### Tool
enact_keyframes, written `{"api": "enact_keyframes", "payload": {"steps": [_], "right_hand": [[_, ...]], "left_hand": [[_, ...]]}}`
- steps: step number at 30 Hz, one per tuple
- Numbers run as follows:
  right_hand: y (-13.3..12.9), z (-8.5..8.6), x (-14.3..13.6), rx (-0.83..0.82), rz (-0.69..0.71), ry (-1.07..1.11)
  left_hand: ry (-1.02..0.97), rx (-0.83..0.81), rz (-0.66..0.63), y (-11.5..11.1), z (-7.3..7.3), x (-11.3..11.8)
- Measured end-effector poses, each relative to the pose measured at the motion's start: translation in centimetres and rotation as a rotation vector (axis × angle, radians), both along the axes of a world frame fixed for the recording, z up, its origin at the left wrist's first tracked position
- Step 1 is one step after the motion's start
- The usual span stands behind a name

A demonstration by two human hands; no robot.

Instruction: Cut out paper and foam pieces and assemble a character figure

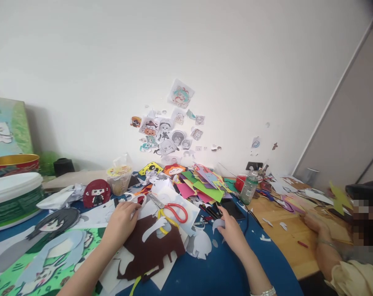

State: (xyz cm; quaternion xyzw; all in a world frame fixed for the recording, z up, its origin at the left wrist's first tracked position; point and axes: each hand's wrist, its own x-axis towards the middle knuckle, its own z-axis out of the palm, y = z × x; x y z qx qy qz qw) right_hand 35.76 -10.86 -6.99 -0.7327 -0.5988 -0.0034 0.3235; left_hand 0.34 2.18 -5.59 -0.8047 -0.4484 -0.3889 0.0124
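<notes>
My left hand (123,220) is closed at the middle left of the table, its fingertips at a small white paper piece (140,200). On the right, my right hand (231,228) is closed round a small grey paper cutout (217,224), beside dark pens (213,210). Between the hands lie red-and-yellow scissors (177,212), a pale curved cutout (155,228) and dark brown paper (152,250) with cut edges. A grey-white cutout (200,243) rests on the blue table just left of my right hand.
Coloured paper sheets (201,183) are piled behind the scissors. A bottle (249,188) stands at the back right, a cup (119,181) at the back left, and a green-and-white tub (15,201) far left. Another person's hand (314,222) is over the wooden table (286,246).
</notes>
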Motion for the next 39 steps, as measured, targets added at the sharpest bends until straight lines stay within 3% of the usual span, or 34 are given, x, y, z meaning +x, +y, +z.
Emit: {"api": "enact_keyframes", "payload": {"steps": [3, 5, 9, 12, 17, 27, 34, 39], "right_hand": [[-0.4, 1.3, -0.9, 0.092, 0.034, 0.085], [-0.7, 2.4, -2.8, 0.261, 0.065, 0.042], [-0.6, 3.7, -8.5, 0.561, 0.284, -0.267], [0.1, 3.4, -12.0, 0.706, 0.419, -0.494], [1.0, 2.3, -13.7, 0.742, 0.482, -0.571], [1.4, 1.2, -13.4, 0.770, 0.523, -0.632], [0.3, 1.9, -12.8, 0.581, 0.397, -0.094], [0.3, 3.1, -12.9, 0.343, 0.439, -0.044]], "left_hand": [[-0.144, -0.105, -0.051, -1.3, 1.3, 0.8], [-0.301, -0.355, -0.113, -2.8, 2.3, 1.8], [-0.503, -1.091, -0.623, -6.5, 2.9, 4.6], [-0.649, -1.244, -0.737, -8.4, 2.0, 6.7], [-0.813, -1.272, -0.662, -8.6, 0.8, 7.9], [-0.787, -1.255, -0.542, -8.3, 0.6, 8.0], [-0.692, -0.968, -0.389, -7.2, 0.6, 7.6], [-0.584, -0.861, -0.457, -6.8, -0.1, 7.4]]}}
